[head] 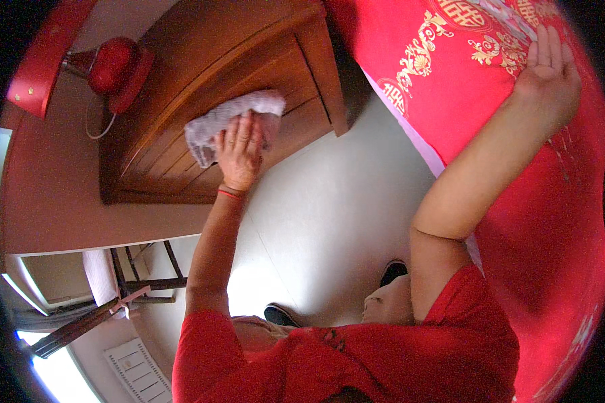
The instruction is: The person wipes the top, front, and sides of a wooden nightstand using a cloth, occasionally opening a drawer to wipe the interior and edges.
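My left hand (239, 151), with a red cord at the wrist, presses a pale pinkish cloth (237, 108) against the grooved front of a brown wooden nightstand (302, 95). The cloth is bunched and slightly blurred, with folds sticking out beyond my fingers. On the other side, my right hand (549, 75) is over the red bedspread (484, 126), fingers extended and nothing held. Gold patterns decorate the bedspread around that hand. Whether the palm bears weight there, I cannot tell.
A red lamp (116, 65) stands on the nightstand, its white cord (101, 136) hanging in a loop. Pale floor (327, 201) lies between nightstand and bed. A dark wooden frame (151, 284) with a pink ribbon and a white vented panel (138, 370) are at lower left.
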A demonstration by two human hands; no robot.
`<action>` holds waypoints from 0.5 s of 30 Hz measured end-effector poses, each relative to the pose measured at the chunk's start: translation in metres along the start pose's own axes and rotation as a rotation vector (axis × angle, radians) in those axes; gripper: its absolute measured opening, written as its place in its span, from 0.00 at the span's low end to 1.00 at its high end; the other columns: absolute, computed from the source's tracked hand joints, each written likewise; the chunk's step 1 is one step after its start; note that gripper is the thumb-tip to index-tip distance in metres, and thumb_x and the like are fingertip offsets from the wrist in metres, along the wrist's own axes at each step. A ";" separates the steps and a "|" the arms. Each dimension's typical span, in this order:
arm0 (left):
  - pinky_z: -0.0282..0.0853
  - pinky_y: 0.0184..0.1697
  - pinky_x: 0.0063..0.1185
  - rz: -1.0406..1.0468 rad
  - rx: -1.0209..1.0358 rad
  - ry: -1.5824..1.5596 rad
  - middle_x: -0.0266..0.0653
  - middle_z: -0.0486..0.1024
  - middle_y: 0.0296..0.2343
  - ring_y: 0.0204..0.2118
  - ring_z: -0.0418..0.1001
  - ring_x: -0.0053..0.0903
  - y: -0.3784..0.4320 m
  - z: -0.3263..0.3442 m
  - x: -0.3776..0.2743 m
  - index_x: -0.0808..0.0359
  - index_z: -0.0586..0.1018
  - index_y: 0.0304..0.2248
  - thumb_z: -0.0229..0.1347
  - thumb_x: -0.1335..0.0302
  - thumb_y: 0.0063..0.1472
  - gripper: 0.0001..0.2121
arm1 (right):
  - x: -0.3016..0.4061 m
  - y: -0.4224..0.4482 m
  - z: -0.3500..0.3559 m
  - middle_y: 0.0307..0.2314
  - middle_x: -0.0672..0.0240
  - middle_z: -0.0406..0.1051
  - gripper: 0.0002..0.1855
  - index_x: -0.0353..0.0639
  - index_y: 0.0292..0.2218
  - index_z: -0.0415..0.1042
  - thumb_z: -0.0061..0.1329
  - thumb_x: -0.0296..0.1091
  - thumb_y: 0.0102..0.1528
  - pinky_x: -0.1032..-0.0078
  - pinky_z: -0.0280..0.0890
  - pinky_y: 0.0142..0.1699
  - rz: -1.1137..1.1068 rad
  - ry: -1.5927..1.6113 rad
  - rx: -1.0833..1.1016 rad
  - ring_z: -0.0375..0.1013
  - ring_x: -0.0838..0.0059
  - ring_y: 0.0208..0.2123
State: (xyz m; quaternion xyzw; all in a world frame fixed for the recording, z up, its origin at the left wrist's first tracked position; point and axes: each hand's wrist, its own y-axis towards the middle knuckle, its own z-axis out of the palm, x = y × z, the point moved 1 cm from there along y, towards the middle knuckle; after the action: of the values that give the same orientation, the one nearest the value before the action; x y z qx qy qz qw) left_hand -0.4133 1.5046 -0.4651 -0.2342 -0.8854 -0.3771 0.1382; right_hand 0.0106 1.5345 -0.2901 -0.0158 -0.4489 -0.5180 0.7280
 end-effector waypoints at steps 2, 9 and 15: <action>0.57 0.49 0.32 0.081 0.080 -0.146 0.32 0.61 0.52 0.49 0.63 0.30 -0.006 0.013 -0.011 0.55 0.74 0.43 0.50 0.73 0.50 0.18 | 0.001 -0.002 0.006 0.51 0.39 0.51 0.28 0.24 0.54 0.40 0.22 0.34 0.57 0.60 0.47 0.59 0.008 0.000 -0.014 0.53 0.47 0.54; 0.51 0.57 0.34 -0.103 0.300 -0.564 0.40 0.61 0.52 0.55 0.58 0.35 -0.042 0.052 -0.098 0.59 0.67 0.48 0.50 0.83 0.44 0.27 | 0.019 -0.029 0.021 0.56 0.60 0.49 0.35 0.46 0.59 0.42 0.34 0.54 0.56 0.60 0.36 0.62 0.121 0.224 0.946 0.46 0.49 0.58; 0.67 0.33 0.22 -1.728 -0.021 -1.589 0.35 0.72 0.29 0.30 0.69 0.23 -0.124 0.025 -0.126 0.69 0.70 0.40 0.48 0.81 0.50 0.15 | -0.046 -0.211 0.116 0.36 0.63 0.70 0.18 0.37 0.37 0.69 0.41 0.45 0.54 0.83 0.66 0.25 0.813 -0.039 1.864 0.72 0.78 0.26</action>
State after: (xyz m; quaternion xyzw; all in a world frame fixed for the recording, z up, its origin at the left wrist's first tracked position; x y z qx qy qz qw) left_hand -0.3717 1.4090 -0.6101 0.2741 -0.5843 -0.1007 -0.7572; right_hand -0.2278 1.5276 -0.3452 0.3980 -0.6463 0.3252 0.5641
